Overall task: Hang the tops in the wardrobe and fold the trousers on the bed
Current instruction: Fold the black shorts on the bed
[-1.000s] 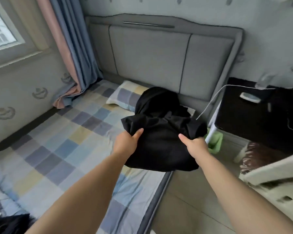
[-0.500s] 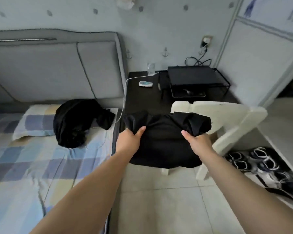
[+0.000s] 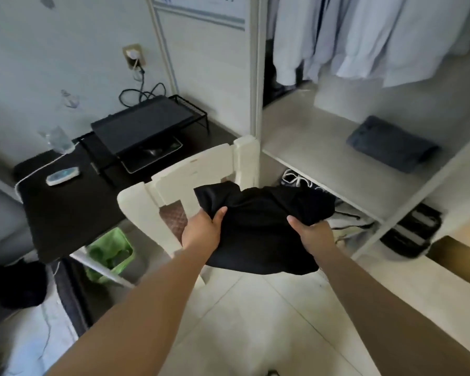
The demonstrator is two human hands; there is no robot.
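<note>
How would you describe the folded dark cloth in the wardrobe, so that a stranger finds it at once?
Look into the open wardrobe, under the pale hanging shirts. On its white shelf lies one folded dark grey garment. It is the only folded thing there, greyer than the black garment held in both hands.

We see soft, even daylight with a cool, bluish cast, and no hard shadows anywhere. The pale tiled floor [image 3: 255,329] reads bright, almost washed out. The crumpled black garment [image 3: 261,234] swallows its own folds into flat darkness. Wide-angle distortion bends the white wardrobe frame [image 3: 255,77] and stretches the forearms at the lower corners. Slight motion blur softens the pale hanging shirts [image 3: 364,36].
</note>
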